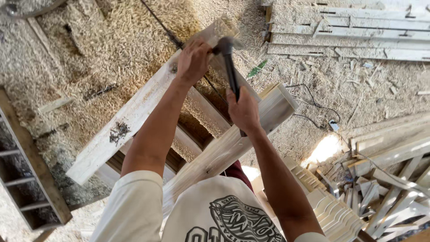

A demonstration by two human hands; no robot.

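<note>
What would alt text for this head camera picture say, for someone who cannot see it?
Seen from above, a person's right hand grips a dark hammer while the left hand rests on a pale wooden plank beside the hammer's head. Wood shavings cover the floor.

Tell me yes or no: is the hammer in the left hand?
No, the right hand grips the hammer by its handle; the left hand rests on the plank.
</note>
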